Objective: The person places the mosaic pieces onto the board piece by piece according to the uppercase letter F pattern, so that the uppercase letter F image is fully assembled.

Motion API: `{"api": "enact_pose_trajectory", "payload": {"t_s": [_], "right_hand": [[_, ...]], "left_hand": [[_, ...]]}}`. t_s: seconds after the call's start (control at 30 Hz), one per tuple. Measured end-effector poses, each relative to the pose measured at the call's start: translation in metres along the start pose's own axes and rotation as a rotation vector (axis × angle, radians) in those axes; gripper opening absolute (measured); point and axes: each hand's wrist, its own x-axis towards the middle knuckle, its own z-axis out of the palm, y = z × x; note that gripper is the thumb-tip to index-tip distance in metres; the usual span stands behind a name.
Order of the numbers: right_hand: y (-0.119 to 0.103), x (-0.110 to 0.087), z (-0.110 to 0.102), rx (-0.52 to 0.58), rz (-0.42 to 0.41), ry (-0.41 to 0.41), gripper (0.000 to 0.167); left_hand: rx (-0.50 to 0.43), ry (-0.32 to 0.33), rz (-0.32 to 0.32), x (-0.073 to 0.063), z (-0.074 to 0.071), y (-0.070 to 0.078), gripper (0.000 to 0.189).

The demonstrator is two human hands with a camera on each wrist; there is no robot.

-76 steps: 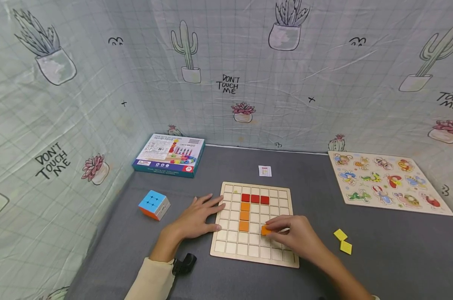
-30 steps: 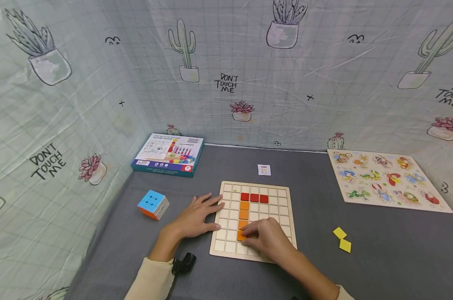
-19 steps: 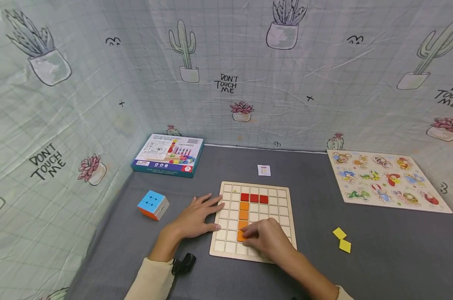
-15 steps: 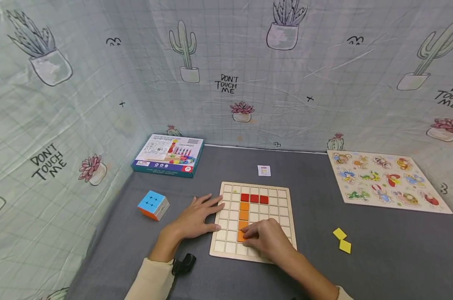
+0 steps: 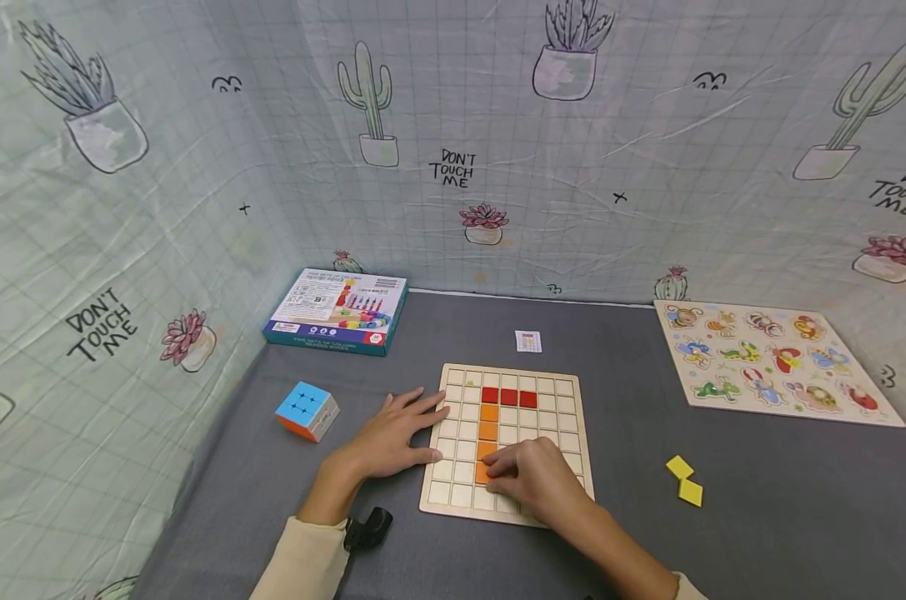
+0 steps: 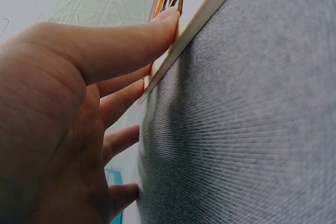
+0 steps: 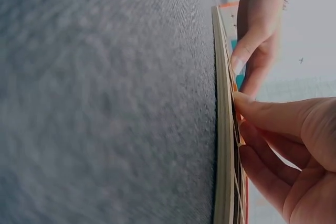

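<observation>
A wooden grid board lies on the dark cloth, with a row of red tiles and a column of orange tiles below it. My right hand pinches the lowest orange tile between thumb and fingers, down in its cell. Its fingertips partly cover that tile and the one above. My left hand lies spread along the board's left edge. In the left wrist view its thumb touches the board's rim. The right wrist view shows the board edge-on, the tile mostly hidden.
Two yellow tiles lie right of the board. A small patterned card is behind it. A puzzle cube and a toy box stand left; an insect puzzle board lies at far right.
My right hand has carried the orange tile leftward and set it at the foot of the orange column. Over the last second it stays there. My left hand has kept its place.
</observation>
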Motion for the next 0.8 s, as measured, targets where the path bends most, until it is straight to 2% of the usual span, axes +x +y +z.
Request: {"api": "enact_pose_trajectory", "payload": {"t_s": [0.27, 0.5, 0.8], "right_hand": [[0.001, 0.001, -0.008, 0.013, 0.009, -0.059, 0.017], [0.002, -0.005, -0.026, 0.051, 0.043, -0.037, 0.027], [0.009, -0.018, -0.052, -0.088, 0.221, 0.032, 0.032]], "left_hand": [[0.015, 0.002, 0.0, 0.0, 0.001, -0.001, 0.067], [0.01, 0.009, -0.011, 0.001, 0.0, 0.0, 0.067], [0.003, -0.002, -0.009, 0.0, 0.001, 0.0, 0.067]]}}
